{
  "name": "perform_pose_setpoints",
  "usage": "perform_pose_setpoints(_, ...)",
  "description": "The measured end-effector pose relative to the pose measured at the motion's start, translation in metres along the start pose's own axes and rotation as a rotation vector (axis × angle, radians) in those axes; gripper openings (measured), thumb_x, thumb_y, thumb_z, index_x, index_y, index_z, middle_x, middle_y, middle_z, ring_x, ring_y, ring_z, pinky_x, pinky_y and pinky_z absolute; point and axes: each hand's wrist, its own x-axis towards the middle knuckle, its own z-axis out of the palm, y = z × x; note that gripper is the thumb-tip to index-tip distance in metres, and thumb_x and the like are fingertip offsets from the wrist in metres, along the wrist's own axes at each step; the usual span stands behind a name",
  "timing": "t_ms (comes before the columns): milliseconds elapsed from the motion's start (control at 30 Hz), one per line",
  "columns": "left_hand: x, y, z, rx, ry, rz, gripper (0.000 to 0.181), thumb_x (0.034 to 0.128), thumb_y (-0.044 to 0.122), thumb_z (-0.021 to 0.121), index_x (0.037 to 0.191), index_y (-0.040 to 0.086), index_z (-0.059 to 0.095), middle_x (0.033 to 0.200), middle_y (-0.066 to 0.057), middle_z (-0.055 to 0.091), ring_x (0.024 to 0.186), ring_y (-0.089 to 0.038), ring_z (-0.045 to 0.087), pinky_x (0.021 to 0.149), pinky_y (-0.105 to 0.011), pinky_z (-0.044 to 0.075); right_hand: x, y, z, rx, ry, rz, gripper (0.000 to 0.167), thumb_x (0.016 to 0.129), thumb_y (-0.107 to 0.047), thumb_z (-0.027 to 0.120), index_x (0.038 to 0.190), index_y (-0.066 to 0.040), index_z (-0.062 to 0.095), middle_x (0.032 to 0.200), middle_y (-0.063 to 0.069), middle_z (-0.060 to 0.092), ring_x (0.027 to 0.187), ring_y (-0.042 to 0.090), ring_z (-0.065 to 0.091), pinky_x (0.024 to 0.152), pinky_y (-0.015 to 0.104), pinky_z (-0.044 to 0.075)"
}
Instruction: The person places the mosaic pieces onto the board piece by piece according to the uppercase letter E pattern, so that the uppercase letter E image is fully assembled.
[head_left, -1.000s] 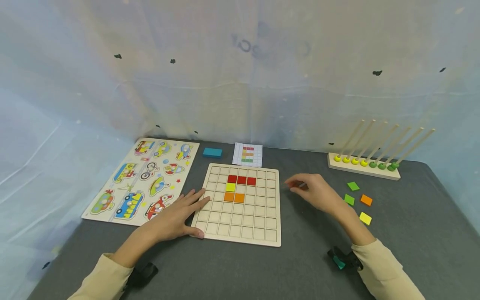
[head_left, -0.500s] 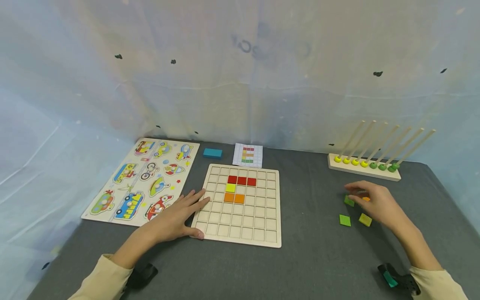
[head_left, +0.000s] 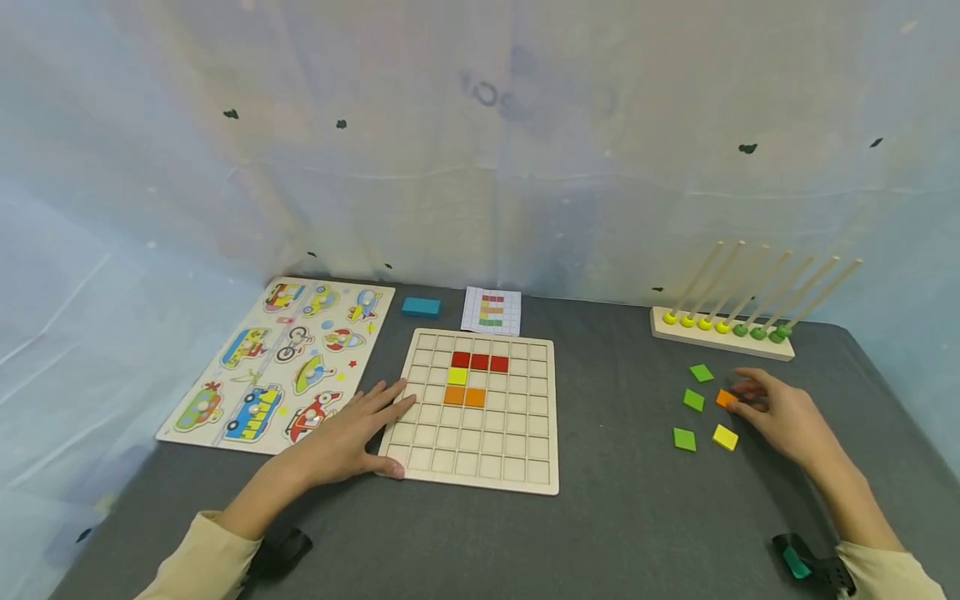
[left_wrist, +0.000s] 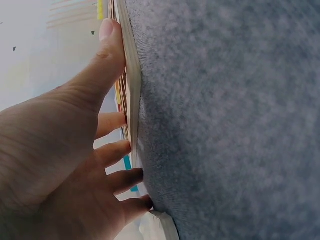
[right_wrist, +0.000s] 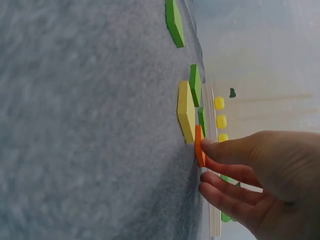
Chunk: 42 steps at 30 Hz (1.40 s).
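Note:
My left hand [head_left: 345, 437] rests on the left edge of a wooden grid board [head_left: 480, 467], fingers spread and thumb at its near corner. Red, yellow and orange square tiles sit in its upper cells. On the right, my right hand [head_left: 783, 417] pinches a loose orange tile [head_left: 724, 398] on the cloth; in the right wrist view the thumb is on this orange tile [right_wrist: 199, 145] with the index finger behind it. Beside it lie a yellow tile [head_left: 725, 437] and green tiles [head_left: 684, 439]. A printed pattern card [head_left: 491, 311] lies behind the board.
A vehicle picture puzzle [head_left: 273, 367] lies left of the board, partly behind my left hand. A blue block [head_left: 422, 307] sits behind. At the back right stands a peg rack [head_left: 720, 335] with yellow and green beads. A pale sheet [head_left: 480, 167] hangs behind the dark table.
My right hand has moved right, from beside the board over to the loose tiles, and its thumb now meets the orange one. My left hand has stayed on the board.

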Motion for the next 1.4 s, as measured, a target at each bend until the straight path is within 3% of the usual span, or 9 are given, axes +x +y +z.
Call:
perform_pose_setpoints(367,0.001,0.000,0.000,0.003,-0.014,-0.020,0.100,0.0758,0.063,0.070,0.154,0.011,0.034,0.161,-0.015,0.020,0.146,-0.043,0.015,0.115,-0.062,0.018,0.005,-0.011,-0.007,0.013,-0.031,-0.048,0.038,0.083,0.004,0.072,0.119,0.009,0.061,0.089,0.017,0.069,0.078,0.036,0.068,0.063,0.047,0.056)
perform_pose_setpoints(567,0.001,0.000,0.000,0.001,-0.014,-0.020,0.101,0.0758,0.063,0.070,0.154,0.011,0.033,0.161,-0.015,0.020,0.146,-0.043,0.015,0.115,-0.062,0.018,0.011,-0.021,-0.014,-0.003,-0.095,-0.043,0.032,0.084,-0.002,0.073,0.114,0.006,0.066,0.088,0.008,0.070,0.080,0.031,0.067,0.057,0.032,0.052)
perform_pose_setpoints(800,0.001,-0.001,0.000,0.003,-0.015,-0.032,0.101,0.0754,0.063,0.070,0.154,0.011,0.033,0.162,-0.014,0.020,0.147,-0.042,0.015,0.115,-0.062,0.017,0.025,-0.042,-0.019,0.018,-0.149,-0.092,0.033,0.087,-0.003,0.071,0.118,0.004,0.065,0.093,0.007,0.071,0.083,0.028,0.068,0.067,0.044,0.056)
perform_pose_setpoints(933,0.001,-0.001,0.000,0.003,-0.013,-0.034,0.101,0.0754,0.063,0.070,0.154,0.012,0.033,0.162,-0.014,0.020,0.147,-0.043,0.015,0.115,-0.062,0.017,0.033,-0.054,-0.016,0.038,-0.154,-0.126,0.033,0.087,-0.002,0.071,0.118,0.004,0.065,0.094,0.010,0.072,0.082,0.028,0.068,0.068,0.043,0.057)
perform_pose_setpoints(1167,0.002,-0.002,0.002,0.001,-0.008,-0.022,0.101,0.0755,0.063,0.070,0.154,0.011,0.033,0.162,-0.015,0.020,0.146,-0.043,0.015,0.115,-0.062,0.017,0.044,-0.073,-0.004,0.085,-0.167,-0.172,0.031,0.087,-0.003,0.072,0.118,0.002,0.066,0.094,0.005,0.071,0.085,0.024,0.067,0.066,0.030,0.055)
perform_pose_setpoints(1400,0.000,-0.001,0.002,-0.002,-0.011,-0.023,0.101,0.0751,0.062,0.071,0.154,0.011,0.034,0.162,-0.015,0.019,0.147,-0.043,0.015,0.115,-0.062,0.017,0.055,-0.095,0.009,0.155,-0.180,-0.238,0.031,0.088,-0.002,0.071,0.119,0.001,0.066,0.093,0.003,0.071,0.084,0.021,0.067,0.071,0.032,0.057)
